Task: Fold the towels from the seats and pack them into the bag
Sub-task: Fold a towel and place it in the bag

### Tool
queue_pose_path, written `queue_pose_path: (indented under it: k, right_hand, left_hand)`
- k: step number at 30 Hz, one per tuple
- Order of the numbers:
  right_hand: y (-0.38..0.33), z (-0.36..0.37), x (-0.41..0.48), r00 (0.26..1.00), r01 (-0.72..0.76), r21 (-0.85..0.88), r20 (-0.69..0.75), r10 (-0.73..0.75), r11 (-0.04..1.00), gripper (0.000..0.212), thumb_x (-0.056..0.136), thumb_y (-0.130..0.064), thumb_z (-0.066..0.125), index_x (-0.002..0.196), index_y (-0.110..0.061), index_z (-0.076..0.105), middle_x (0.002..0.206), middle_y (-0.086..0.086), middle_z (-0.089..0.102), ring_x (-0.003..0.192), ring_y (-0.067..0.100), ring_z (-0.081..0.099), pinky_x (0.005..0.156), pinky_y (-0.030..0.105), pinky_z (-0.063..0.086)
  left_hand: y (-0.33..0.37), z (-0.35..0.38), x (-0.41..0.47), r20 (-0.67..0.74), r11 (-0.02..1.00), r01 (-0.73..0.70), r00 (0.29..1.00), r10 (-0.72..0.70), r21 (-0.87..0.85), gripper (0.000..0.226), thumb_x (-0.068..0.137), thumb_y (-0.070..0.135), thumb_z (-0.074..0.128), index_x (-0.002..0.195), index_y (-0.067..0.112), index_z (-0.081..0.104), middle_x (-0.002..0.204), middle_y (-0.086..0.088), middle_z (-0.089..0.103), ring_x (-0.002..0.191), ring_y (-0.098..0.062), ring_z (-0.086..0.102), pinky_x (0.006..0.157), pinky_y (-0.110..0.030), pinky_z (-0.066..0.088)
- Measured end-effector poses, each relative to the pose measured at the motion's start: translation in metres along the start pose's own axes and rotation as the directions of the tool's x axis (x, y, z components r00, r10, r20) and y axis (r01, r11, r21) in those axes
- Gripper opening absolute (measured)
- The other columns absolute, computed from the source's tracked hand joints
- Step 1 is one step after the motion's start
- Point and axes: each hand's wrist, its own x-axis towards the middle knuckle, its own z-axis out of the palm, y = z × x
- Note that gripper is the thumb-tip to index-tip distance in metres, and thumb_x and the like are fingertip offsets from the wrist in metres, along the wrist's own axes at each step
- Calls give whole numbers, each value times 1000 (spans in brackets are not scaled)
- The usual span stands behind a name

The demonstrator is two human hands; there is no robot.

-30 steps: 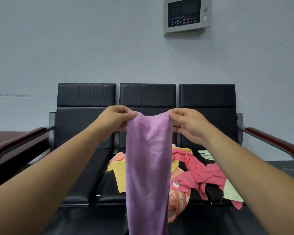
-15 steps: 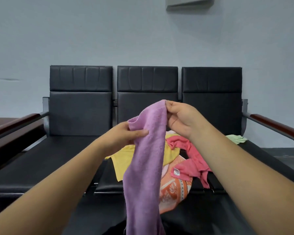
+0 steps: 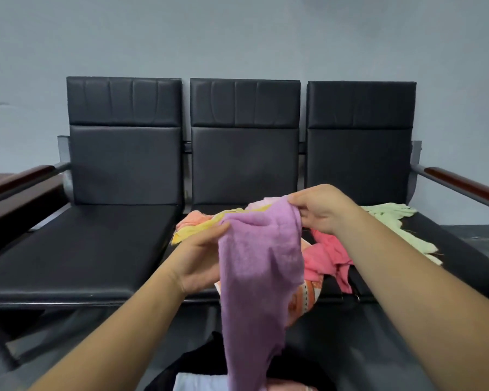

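since half a second ago both hands have come down toward the seats, and the top edge of the towel that was bunched between them is now pulled wider. the left hand (image 3: 198, 255) has dropped lowest, to the level of the cushion fronts.

we see the purple towel (image 3: 260, 266) held up in the air in front of the middle seat (image 3: 243, 165). its length hangs straight down toward the dark bag (image 3: 198, 359) at the bottom edge. the left hand's fingers (image 3: 218, 228) are curled, with the thumb pinching the towel's upper left corner. the right hand (image 3: 319, 210) sits a little higher, and its fingers (image 3: 297, 200) pinch the upper right corner.

behind the purple towel, loose towels lie heaped on the middle seat. a yellow towel (image 3: 192, 231) and a peach towel (image 3: 195, 217) are to the left. a pink towel (image 3: 322, 258) is to the right, and an orange patterned towel (image 3: 308, 294) droops over the front edge. a pale green towel (image 3: 390, 218) lies spread on the right seat, apart from the heap. pale folded cloth (image 3: 198, 382) shows inside the bag.
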Motion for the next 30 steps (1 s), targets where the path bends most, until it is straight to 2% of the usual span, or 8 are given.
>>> queue_pose_path:
  k: [5, 8, 10, 16, 19, 23, 26, 30]
  right_hand:
    - [37, 5, -2, 949, -203, 291, 293, 115, 935, 22, 103, -11, 54, 111, 0, 70, 101, 15, 76, 87, 20, 75, 81, 33, 58]
    - [63, 10, -16, 866, -294, 324, 487, 108, 899, 45, 97, -40, 58, 117, -3, 74, 122, 17, 71, 113, 26, 69, 103, 41, 47]
    - [83, 14, -23, 825, -308, 301, 558, 96, 903, 53, 94, -37, 65, 135, -3, 63, 139, 18, 61, 131, 30, 57, 115, 44, 40]
    - [97, 20, -26, 951, -94, 226, 308, 21, 969, 34, 85, -2, 74, 118, 8, 68, 117, 21, 72, 110, 31, 71, 95, 39, 58]
    - [88, 23, -23, 958, -127, 424, 287, 0, 896, 41, 82, -4, 74, 120, 9, 65, 118, 24, 71, 109, 31, 71, 87, 36, 61]
    - [79, 25, -22, 959, -168, 463, 280, 36, 870, 42, 82, -5, 74, 121, 8, 65, 120, 26, 69, 108, 31, 71, 83, 39, 62]
    - [82, 21, -17, 972, -182, 411, 210, 102, 893, 32, 86, -3, 74, 116, 4, 68, 115, 24, 71, 104, 31, 73, 82, 39, 63]
    - [85, 11, -19, 930, -288, 348, 324, 174, 892, 41, 78, -19, 81, 115, -5, 71, 121, 19, 71, 111, 31, 70, 102, 45, 53]
  left_hand:
    - [-9, 0, 7, -125, 942, -132, 987, 98, -309, 39, 99, 25, 49, 115, -3, 71, 124, -19, 66, 119, -30, 65, 104, -42, 49]
    - [-10, -2, 11, -133, 907, -180, 981, 139, -380, 30, 98, 18, 55, 126, 15, 46, 129, -8, 45, 136, -16, 35, 114, -35, 32]
    - [-16, -10, 15, -154, 904, -217, 973, 171, -368, 18, 100, 17, 52, 116, 18, 43, 123, -5, 45, 134, -13, 31, 116, -32, 27]
    - [-12, -45, 20, -324, 941, -251, 931, 170, -226, 35, 82, 25, 80, 101, 15, 53, 130, -17, 48, 125, -30, 51, 114, -48, 37]
    - [-17, -48, 14, -269, 986, 58, 963, -15, 154, 56, 81, 60, 66, 112, 13, 68, 119, -14, 65, 113, -29, 62, 105, -49, 45]
    - [-45, -46, 9, -146, 787, 279, 960, -238, 550, 45, 78, 33, 79, 99, -5, 68, 106, -16, 68, 108, -34, 63, 108, -48, 46]
    - [-53, -40, 8, -168, 842, 273, 961, -218, 466, 41, 86, 19, 72, 121, -2, 67, 129, -22, 66, 122, -37, 61, 109, -47, 45]
    - [-49, -24, 9, -185, 981, 189, 967, -178, 45, 48, 93, 16, 62, 138, -1, 56, 139, -26, 58, 130, -38, 56, 106, -48, 48]
